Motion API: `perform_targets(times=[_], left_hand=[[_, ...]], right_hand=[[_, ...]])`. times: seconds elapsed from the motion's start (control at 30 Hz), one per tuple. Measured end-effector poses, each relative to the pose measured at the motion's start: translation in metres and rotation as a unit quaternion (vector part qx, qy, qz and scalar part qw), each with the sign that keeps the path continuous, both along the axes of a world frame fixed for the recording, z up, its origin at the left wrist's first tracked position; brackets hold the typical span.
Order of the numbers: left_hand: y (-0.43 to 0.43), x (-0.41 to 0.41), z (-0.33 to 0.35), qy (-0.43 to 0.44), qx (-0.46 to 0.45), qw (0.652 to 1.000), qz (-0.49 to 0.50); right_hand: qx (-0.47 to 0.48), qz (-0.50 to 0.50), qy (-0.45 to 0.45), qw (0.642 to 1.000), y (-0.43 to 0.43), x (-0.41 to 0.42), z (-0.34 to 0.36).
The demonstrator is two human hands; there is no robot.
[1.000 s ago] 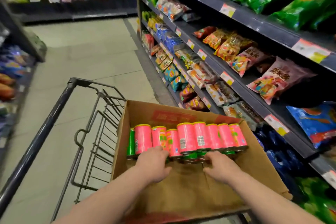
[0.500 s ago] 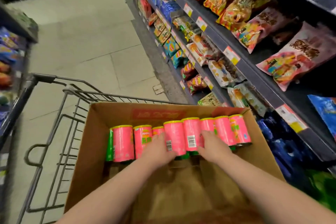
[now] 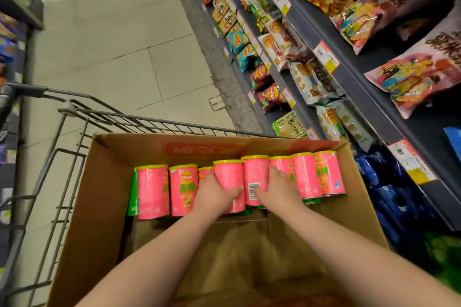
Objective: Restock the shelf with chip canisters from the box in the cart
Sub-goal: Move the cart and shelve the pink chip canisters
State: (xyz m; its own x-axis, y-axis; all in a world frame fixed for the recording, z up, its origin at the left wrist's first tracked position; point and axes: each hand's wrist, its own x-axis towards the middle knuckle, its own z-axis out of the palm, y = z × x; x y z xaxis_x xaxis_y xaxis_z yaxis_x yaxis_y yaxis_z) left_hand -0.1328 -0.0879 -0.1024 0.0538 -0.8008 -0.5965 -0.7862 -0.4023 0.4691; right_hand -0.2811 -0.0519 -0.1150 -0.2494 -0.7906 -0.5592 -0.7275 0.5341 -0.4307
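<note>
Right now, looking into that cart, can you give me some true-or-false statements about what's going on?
1. Pink canisters sit in a row at the far end of a cardboard box. True.
2. The left hand and the right hand each grip a canister near the middle of the row. True.
3. The box rests on the floor. False: it sits in a wire cart.
4. Everything in the box is pink. False: green canisters show beneath the row.
5. Nothing is stocked to the right. False: the shelves hold snack bags.
</note>
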Motion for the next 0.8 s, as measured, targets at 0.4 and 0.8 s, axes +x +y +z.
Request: perform_targets(times=[0.4, 0.8], left_hand=[[0.014, 0.043, 0.023, 0.132, -0.029, 0.985, 0.104], [0.032, 0.07, 0.043, 0.161, -0.016, 0.981, 0.109]], right_hand=[[-0.05, -0.053, -0.004, 0.997, -0.001, 0.017, -0.001], [-0.066, -0.088, -0.05, 0.993, 0.012, 0.036, 0.019]])
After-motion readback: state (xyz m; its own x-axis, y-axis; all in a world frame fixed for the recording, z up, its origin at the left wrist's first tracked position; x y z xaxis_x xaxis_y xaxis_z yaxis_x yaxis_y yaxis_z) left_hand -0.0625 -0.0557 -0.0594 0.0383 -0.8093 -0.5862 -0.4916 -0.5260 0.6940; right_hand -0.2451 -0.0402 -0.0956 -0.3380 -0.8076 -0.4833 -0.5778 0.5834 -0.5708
